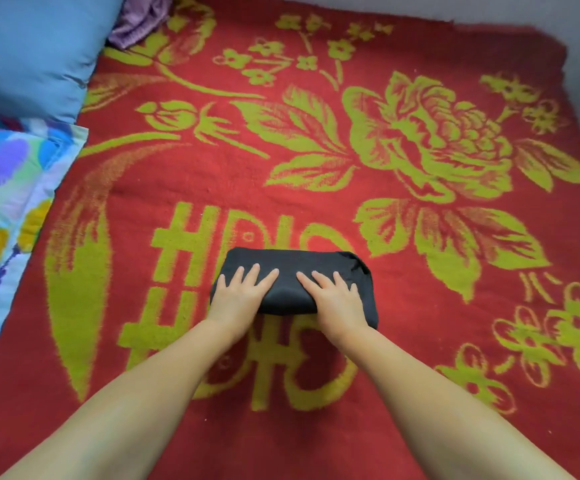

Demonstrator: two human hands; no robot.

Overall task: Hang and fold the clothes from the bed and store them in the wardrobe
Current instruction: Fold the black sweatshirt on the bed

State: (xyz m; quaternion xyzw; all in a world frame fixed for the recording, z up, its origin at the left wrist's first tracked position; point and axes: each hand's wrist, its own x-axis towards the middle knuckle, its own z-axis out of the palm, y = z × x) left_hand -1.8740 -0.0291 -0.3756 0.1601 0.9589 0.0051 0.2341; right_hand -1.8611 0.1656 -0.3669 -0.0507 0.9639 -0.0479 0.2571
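- Red blanket (420,375) with green floral print covers the bed.
- Blue pillow (29,46) and floral quilt (8,188) at left edge.
- Black folded garment (292,265) lies mid-bed.
- Left hand (238,294), right hand (337,299) flat on it, fingers straight and spread, pressing.

Red floral blanket (420,306); blue pillow (29,46) (top left); patterned quilt (8,188) below.

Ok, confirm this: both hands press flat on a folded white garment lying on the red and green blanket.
Wrong in one respect: the garment is black, not white. The head view shows it. The rest stands: the left hand and the right hand press flat on it with straight fingers, it is folded, and it lies on the red and green blanket.
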